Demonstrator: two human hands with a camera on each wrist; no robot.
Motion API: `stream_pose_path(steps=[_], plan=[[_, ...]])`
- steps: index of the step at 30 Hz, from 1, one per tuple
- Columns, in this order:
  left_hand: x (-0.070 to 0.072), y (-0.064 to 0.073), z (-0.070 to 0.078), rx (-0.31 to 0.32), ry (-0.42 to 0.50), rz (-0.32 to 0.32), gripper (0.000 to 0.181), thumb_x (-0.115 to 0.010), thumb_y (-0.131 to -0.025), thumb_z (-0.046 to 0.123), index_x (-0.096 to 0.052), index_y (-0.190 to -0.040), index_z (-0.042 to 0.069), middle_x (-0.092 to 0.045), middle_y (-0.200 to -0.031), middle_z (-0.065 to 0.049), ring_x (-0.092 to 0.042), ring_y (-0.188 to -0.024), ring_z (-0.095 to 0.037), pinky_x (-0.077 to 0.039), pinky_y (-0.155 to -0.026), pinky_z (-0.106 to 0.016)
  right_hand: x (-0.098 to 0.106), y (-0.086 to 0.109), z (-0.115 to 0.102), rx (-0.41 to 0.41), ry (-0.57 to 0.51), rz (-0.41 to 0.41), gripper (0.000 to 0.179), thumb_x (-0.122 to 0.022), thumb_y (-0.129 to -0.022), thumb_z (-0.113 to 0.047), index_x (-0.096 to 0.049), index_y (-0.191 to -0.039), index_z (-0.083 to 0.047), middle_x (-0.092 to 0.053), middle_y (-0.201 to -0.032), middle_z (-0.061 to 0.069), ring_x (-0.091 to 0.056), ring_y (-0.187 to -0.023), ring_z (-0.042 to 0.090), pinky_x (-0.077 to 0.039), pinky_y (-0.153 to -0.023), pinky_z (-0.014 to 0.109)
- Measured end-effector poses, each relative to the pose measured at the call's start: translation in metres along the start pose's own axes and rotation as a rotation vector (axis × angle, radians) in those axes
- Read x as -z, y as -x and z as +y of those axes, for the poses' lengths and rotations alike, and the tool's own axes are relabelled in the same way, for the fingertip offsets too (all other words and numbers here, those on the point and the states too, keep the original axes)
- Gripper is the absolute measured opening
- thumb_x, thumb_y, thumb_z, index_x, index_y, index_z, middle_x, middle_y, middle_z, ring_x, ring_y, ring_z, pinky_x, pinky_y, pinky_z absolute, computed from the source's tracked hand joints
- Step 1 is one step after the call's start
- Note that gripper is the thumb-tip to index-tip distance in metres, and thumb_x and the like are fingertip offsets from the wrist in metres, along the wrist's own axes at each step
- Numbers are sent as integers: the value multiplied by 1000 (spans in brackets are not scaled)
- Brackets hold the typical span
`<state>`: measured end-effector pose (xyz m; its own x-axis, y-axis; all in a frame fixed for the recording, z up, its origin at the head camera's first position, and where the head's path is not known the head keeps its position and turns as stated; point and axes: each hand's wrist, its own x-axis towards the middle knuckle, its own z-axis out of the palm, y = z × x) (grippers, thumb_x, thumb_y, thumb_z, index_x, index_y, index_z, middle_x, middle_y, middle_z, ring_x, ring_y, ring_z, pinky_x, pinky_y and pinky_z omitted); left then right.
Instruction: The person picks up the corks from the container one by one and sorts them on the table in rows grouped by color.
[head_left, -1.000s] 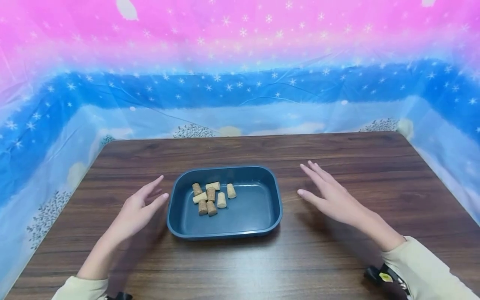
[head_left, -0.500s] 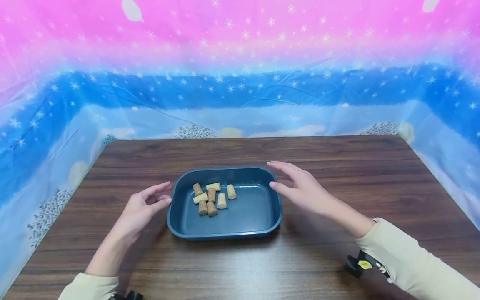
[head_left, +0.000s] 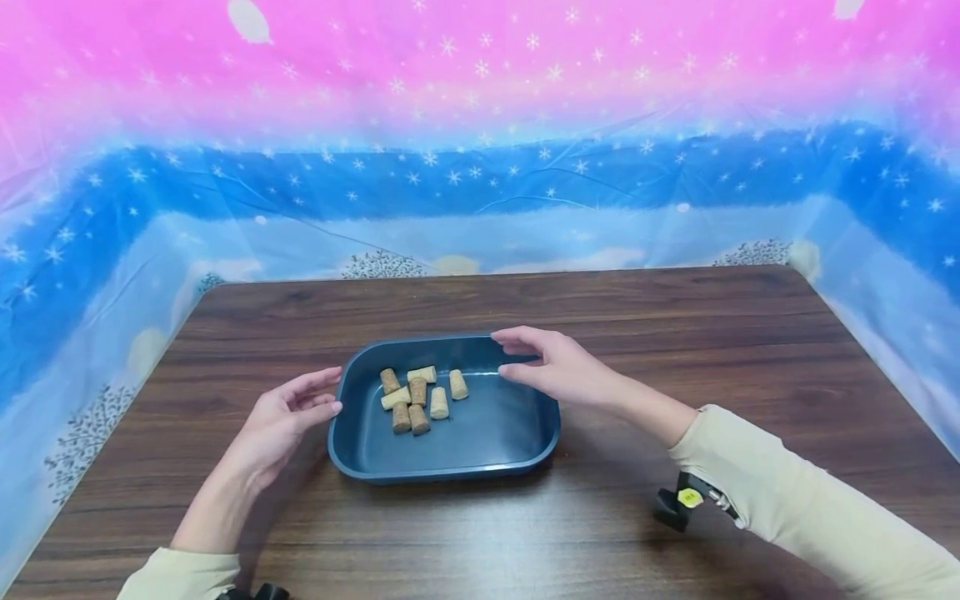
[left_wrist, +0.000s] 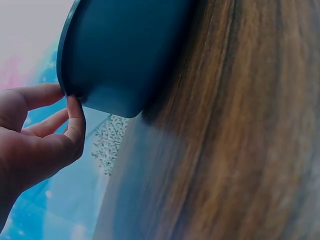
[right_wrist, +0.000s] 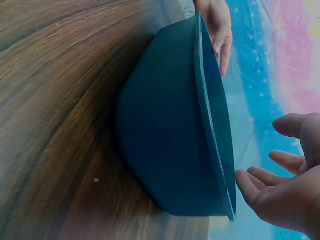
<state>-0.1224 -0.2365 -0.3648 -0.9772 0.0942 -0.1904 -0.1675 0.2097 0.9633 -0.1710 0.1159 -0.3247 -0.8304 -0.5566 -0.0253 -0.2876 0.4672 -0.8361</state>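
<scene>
A dark blue rectangular tub (head_left: 442, 475) with rounded corners sits on the wooden table. Several tapered corks, such as a pale cork stopper (head_left: 439, 403), lie in its left half, some light and some darker brown. My left hand (head_left: 281, 421) pinches the tub's left rim between thumb and fingers; the left wrist view has these fingertips (left_wrist: 74, 102) right at the edge. Above the tub's right half hovers my right hand (head_left: 562, 367), fingers loosely bent and nothing between them. Seen from the right wrist, the right hand (right_wrist: 292, 185) is beside the rim.
The dark wood table (head_left: 600, 517) extends around the tub on all sides. Behind and beside it hangs a pink and blue snowflake cloth (head_left: 480, 175). A black wrist camera (head_left: 672, 510) is strapped under the right sleeve.
My right hand has come in leftward from the table's right side to over the tub. The left hand has moved slightly right onto the rim. Corks and tub look unmoved.
</scene>
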Motion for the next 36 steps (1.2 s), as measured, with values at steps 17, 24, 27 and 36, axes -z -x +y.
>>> stream_pose_path(steps=[17, 24, 27, 36], plan=[[2, 0, -11, -71, 193, -33, 53, -61, -93, 2, -38, -141, -8, -53, -122, 0, -54, -108, -12, -45, -92, -18, -25, -43, -9, -95, 40, -96, 45, -64, -94, -13, -52, -136, -1, -54, -135, 12, -50, -125, 24, -45, -98, 37], [0, 0, -11, -75, 183, -42, 55, -60, -95, 4, -35, -142, -10, -51, -124, -3, -53, -111, -13, -44, -93, -18, -35, -51, -6, -87, 46, -93, 38, -55, -99, -13, -53, -135, -1, -57, -132, 14, -53, -121, 24, -47, -95, 36], [0, 0, -11, -76, 183, -42, 55, -60, -95, 4, -35, -142, -10, -52, -124, -3, -54, -111, -13, -45, -93, -19, -38, -54, -6, -91, 73, -101, 38, -56, -99, -13, -54, -135, -1, -57, -131, 14, -53, -121, 24, -47, -95, 36], [0, 0, -12, -71, 189, -40, 56, -60, -95, 6, -34, -143, -10, -51, -126, -3, -54, -112, -11, -44, -93, -18, -47, -59, -3, -89, 172, -119, 43, -67, -90, -8, -57, -131, 0, -58, -130, 13, -54, -121, 25, -48, -95, 35]])
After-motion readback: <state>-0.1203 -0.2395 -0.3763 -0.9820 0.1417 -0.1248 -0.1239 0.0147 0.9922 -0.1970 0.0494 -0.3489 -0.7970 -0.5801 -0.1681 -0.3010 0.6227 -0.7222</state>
